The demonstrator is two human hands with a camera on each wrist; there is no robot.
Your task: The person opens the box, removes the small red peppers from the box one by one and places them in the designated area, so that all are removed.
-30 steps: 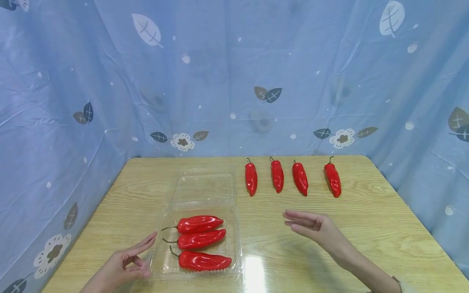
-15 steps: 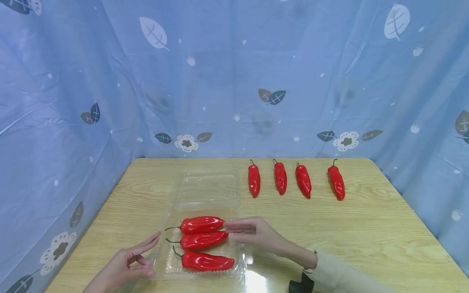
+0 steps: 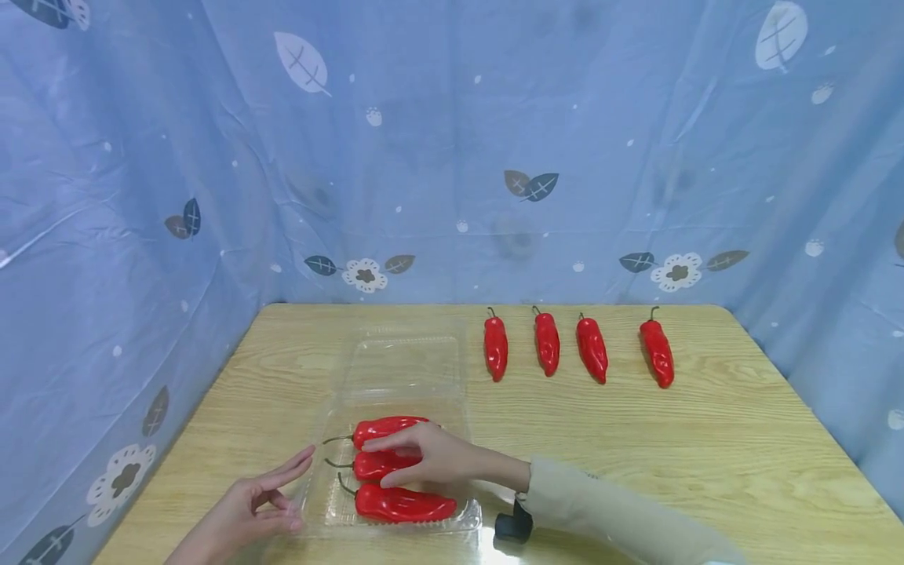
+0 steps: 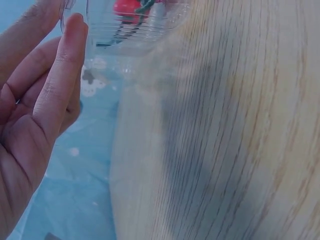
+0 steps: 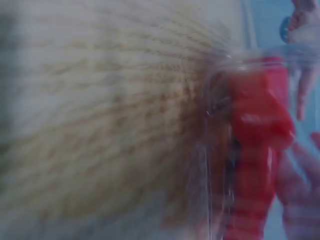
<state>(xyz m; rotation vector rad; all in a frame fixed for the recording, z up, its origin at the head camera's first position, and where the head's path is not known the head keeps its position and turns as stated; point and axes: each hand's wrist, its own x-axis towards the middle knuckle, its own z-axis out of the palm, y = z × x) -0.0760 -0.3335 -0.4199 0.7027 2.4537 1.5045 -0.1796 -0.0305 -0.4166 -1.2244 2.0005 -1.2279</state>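
Three red peppers with thin stems lie side by side in a clear plastic clamshell box (image 3: 337,510): the far pepper (image 3: 381,428), the middle pepper (image 3: 366,466) and the near pepper (image 3: 406,504). My right hand (image 3: 434,455) is over the middle one, thumb and fingers spread to either side and partly covering it. Blurred red pepper (image 5: 260,115) shows beside that hand in the right wrist view. At the box's left side is my left hand (image 3: 243,506), its index finger extended along the wall and its thumb at the near corner. In the left wrist view its fingertips (image 4: 74,30) touch the plastic edge.
Beyond the box its lid (image 3: 406,365) lies folded back, flat on the wooden table (image 3: 636,439). Several more red peppers (image 3: 547,344) are spread in a row at the back right. A blue leaf-patterned curtain (image 3: 452,141) hangs behind and beside the table.
My right hand has moved left from over the right side of the table to above the peppers in the box. The left hand stays at the box's side.
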